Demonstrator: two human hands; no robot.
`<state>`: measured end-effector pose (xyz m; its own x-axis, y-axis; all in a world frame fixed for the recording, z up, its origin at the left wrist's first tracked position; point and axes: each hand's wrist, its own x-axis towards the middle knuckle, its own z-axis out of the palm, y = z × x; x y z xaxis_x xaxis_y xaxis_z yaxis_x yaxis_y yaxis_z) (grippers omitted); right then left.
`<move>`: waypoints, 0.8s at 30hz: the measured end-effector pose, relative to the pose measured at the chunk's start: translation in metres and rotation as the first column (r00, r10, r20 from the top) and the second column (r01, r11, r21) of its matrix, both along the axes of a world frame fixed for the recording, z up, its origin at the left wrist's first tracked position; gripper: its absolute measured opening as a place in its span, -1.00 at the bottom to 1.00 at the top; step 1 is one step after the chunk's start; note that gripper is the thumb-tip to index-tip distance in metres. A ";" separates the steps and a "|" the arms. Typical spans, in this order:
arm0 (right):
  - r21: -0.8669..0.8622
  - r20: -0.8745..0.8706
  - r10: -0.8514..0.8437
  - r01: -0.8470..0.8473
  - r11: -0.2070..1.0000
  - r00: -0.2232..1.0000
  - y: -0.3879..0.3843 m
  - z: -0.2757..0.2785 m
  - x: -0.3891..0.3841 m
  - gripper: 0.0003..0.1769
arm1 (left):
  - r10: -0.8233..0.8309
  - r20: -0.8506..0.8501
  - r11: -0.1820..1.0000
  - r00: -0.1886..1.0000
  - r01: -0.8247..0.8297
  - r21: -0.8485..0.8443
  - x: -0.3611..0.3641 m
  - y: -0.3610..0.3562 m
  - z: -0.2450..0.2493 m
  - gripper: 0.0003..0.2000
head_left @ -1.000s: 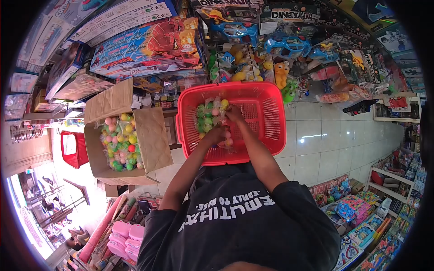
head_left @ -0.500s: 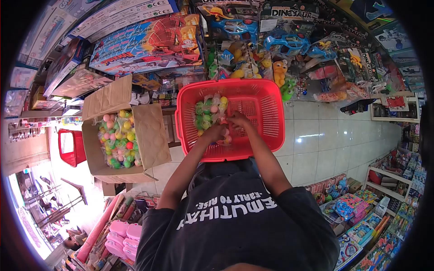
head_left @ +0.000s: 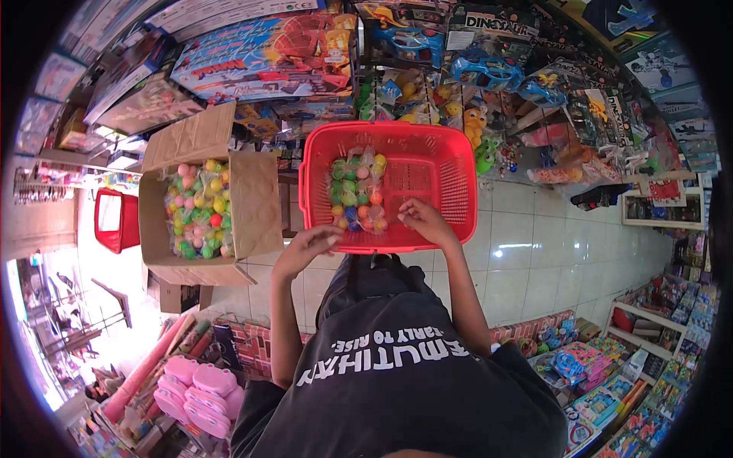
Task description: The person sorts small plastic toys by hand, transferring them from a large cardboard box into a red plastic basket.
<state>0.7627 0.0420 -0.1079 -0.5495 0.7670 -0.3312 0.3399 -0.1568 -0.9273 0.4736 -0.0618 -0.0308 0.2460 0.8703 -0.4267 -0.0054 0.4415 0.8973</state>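
Note:
In front of me stands a red plastic basket (head_left: 447, 238) with slotted walls. Bagged colourful balls (head_left: 356, 191), green, pink, yellow, orange and blue, lie in rows along its left side. My left hand (head_left: 307, 249) is at the basket's front left corner, fingers spread and holding nothing. Over the basket's inside, just right of the balls, my right hand (head_left: 424, 220) hovers with its fingers loosely bent and apart, nothing visible in them. To the left, an open cardboard box (head_left: 256, 202) holds many more bagged balls (head_left: 200, 210).
A second red basket (head_left: 117, 220) is on the far left. Boxed toys (head_left: 267, 57) and hanging packaged toys (head_left: 489, 69) fill the shelves ahead. Pale floor tiles (head_left: 527, 237) stretch right. Pink cases (head_left: 200, 393) sit at lower left, and more toys (head_left: 584, 362) at lower right.
Both hands have come away from the balls: the left moved back and left to the basket's corner, the right slightly back and right. More balls now show, including blue and orange ones.

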 end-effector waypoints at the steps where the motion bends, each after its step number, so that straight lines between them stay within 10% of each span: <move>1: -0.134 -0.089 -0.050 0.038 0.990 0.995 -0.009 0.018 0.001 -0.78 | 0.016 -0.003 1.000 1.000 -0.016 0.002 -0.003 -0.013 0.000 -0.70; 8: -0.404 -0.243 0.178 -0.266 0.875 0.954 -0.068 0.066 0.038 -0.79 | 0.099 0.073 0.966 0.992 -0.078 -0.248 0.019 -0.097 -0.085 -0.71; 14: -0.609 0.075 0.432 -0.302 0.733 0.899 -0.121 -0.058 0.031 -0.75 | 0.212 -0.387 0.964 0.897 -0.258 -0.069 0.048 -0.185 -0.252 -0.76; 24: -0.314 0.494 0.437 -0.314 0.896 0.752 -0.182 -0.204 0.024 -0.70 | 0.549 -0.343 0.784 0.762 -0.612 -0.104 0.029 -0.268 -0.294 -0.79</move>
